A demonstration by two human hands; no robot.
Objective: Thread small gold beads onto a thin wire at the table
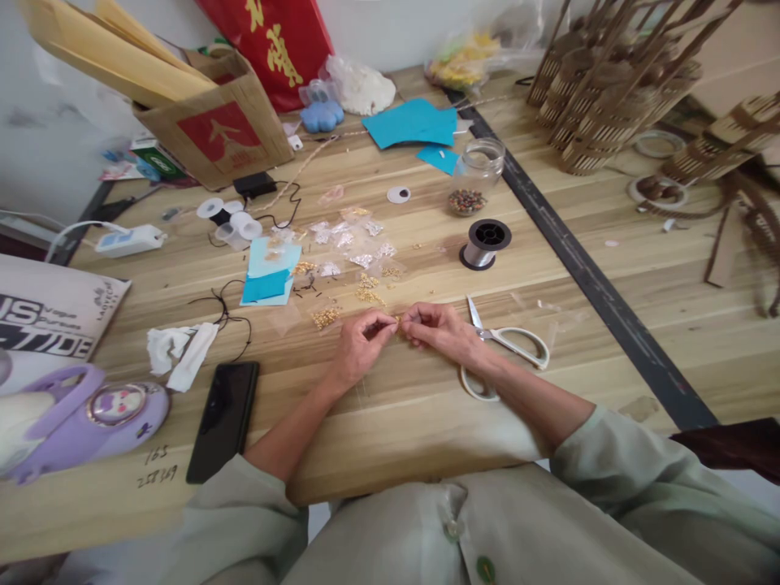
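Note:
My left hand (358, 348) and my right hand (444, 331) meet fingertip to fingertip just above the table near its front. Both are closed in a pinch around a small gold-coloured piece (398, 322), too small to make out fully. A thin clear strand seems to hang below my left hand. Little heaps of gold beads (327, 318) lie just beyond my left fingers, with more gold bits (369, 296) behind them. White-handled scissors (515, 342) lie partly under my right forearm, blades pointing away.
Small bags of silver findings (364, 248) lie mid-table. Behind my right hand stand a wire spool (481, 253) and a jar (481, 166) of coloured beads. A phone (223, 418) rests left of my left forearm. Blue cards (414, 123), a paper bag (213, 134) and woven bamboo pieces (600, 106) sit farther back.

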